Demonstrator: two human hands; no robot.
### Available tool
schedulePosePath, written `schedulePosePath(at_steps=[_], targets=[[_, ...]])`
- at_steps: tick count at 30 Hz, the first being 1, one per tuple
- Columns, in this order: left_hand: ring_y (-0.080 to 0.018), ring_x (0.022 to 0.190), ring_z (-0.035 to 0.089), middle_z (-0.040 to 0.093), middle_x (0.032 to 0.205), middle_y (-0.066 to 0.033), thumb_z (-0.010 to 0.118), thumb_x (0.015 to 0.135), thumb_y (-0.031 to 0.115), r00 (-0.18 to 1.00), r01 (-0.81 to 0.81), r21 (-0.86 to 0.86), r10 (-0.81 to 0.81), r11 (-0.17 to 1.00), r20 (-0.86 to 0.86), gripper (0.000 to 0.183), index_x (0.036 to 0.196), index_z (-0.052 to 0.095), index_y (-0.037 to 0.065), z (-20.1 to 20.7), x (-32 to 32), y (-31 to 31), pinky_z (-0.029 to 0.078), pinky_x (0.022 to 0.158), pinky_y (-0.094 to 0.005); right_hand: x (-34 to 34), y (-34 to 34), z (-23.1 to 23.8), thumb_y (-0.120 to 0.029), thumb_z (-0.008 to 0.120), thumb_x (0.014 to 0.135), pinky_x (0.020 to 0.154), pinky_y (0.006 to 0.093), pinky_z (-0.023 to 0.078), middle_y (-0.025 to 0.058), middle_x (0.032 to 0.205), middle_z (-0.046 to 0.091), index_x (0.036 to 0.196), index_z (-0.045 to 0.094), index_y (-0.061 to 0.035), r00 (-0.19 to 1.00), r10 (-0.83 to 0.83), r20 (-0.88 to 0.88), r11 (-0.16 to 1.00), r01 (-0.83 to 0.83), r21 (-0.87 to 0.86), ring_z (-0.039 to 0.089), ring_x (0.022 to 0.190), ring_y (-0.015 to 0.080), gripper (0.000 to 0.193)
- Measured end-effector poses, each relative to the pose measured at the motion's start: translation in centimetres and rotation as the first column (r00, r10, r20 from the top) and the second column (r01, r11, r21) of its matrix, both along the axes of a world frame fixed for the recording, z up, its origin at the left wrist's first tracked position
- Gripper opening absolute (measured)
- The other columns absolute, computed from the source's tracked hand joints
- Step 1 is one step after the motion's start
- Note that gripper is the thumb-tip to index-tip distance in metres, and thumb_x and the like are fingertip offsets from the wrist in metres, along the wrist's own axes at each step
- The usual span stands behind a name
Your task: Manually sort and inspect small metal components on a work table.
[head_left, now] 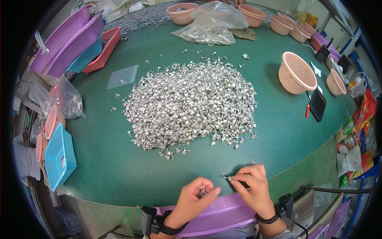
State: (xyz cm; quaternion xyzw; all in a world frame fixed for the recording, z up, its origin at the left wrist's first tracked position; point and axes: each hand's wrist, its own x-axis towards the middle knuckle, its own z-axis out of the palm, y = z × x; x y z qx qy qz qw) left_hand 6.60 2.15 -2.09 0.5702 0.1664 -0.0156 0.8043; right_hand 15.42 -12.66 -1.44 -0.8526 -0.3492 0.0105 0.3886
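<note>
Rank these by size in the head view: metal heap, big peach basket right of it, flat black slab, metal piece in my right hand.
Largest to smallest:
Metal heap
Big peach basket
Flat black slab
Metal piece in your right hand, smallest though seemingly nearest the camera

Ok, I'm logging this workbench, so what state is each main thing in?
Left hand: curled around small metal parts
Right hand: pinching one screw-like metal part
Pile of metal parts: loose, heaped
Small clear bag: lying flat
Large clear bag: crumpled
Black flat device: lying down, face dark
</note>
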Motion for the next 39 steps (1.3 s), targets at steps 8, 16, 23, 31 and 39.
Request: schedulePosePath(at_steps=[8,16,23,31,39], targets=[[-0.0022,0.057,0.044,0.052,0.065,0.0017,0.056,0.076,0.013,0.997,0.058,0.146,-0.050,0.988,-0.057,0.013,0.085,0.054,0.003,0.6,0.3,-0.7,0.037,0.050,-0.0165,-0.5,-0.2,1.2,-0.005,0.066,0.059,0.062,0.0272,0.037,0.0008,0.076,0.054,0.071,0.059,-0.0077,0.983,0.130,0.127,0.978,-0.148,0.145,0.047,0.069,0.0170,0.014],[-0.0008,0.058,0.044,0.053,0.068,0.0031,0.057,0.074,0.005,0.993,0.061,0.207,-0.080,0.977,0.086,0.009,0.082,0.055,0.002,1.1,0.0,-0.6,0.035,0.050,-0.0144,-0.7,-0.3,0.7,-0.003,0.067,0.059,0.058,0.0259,0.040,0.0053,0.077,0.054,0.078,0.058,-0.0042,0.975,0.168,-0.148,0.952,-0.122,0.280,0.051,0.069,0.0174,0.021],[-0.0013,0.053,0.044,0.051,0.059,0.0034,0.061,0.070,0.002,0.978,0.011,0.370,-0.087,0.929,0.190,0.012,0.081,0.056,0.002,1.2,0.2,-0.7,0.035,0.047,-0.0150,-0.9,-0.7,0.9,-0.001,0.064,0.064,0.059,0.0208,0.042,0.0075,0.082,0.053,0.088,0.057,-0.0023,0.847,0.235,-0.477,0.917,-0.032,0.397,0.052,0.070,0.0120,0.024],[-0.0029,0.057,0.043,0.051,0.072,-0.0038,0.053,0.071,-0.004,0.991,0.022,-0.054,-0.014,0.998,0.136,0.011,0.080,0.050,0.001,0.7,-0.2,-0.2,0.034,0.044,-0.0166,-0.3,-1.7,0.0,0.002,0.061,0.063,0.060,0.0237,0.042,0.0082,0.083,0.054,0.081,0.057,-0.0025,0.947,-0.001,-0.322,0.921,0.126,0.368,0.052,0.070,0.0157,0.019],[-0.0023,0.057,0.041,0.049,0.069,-0.0030,0.049,0.073,-0.005,0.993,0.116,-0.469,-0.113,0.875,0.034,0.009,0.078,0.048,0.002,1.1,-0.2,0.5,0.031,0.045,-0.0156,1.6,-1.7,-0.5,-0.006,0.063,0.062,0.070,0.0312,0.036,0.0077,0.080,0.052,0.076,0.057,-0.0036,0.945,-0.321,0.068,0.942,0.326,-0.076,0.045,0.078,0.0243,0.016]])
